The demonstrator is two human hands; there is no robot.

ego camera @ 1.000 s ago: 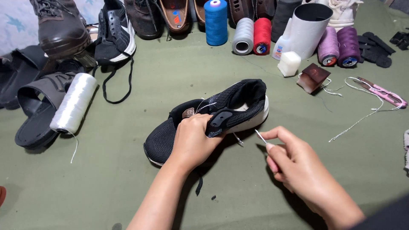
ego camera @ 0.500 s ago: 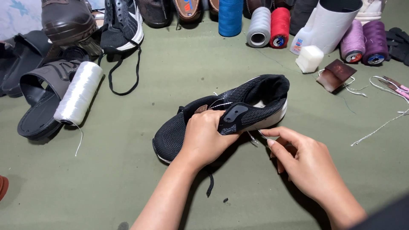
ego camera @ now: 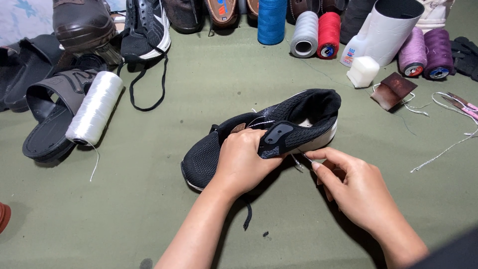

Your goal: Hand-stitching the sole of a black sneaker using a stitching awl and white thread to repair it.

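Left hand [ego camera: 246, 159] grips sneaker [ego camera: 264, 134]; right hand [ego camera: 356, 187] beside.

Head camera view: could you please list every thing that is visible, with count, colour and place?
black shoe: 1, black mesh with white sole, middle of the cloth
green cloth: 1, olive green, under everything
white thread cone: 1, white, lying at left
sandals: 2 at least, dark grey, far left
other shoes: several, black and brown, top edge
thread spools: 5, blue, grey, red, two purple, top right
white tube: 1, white, top right
white block: 1, white, below the tube
brown patch: 1, brown, right
pink tool: 1, pink, right edge
left hand: grips the black shoe
right hand: pinches thread beside the sole
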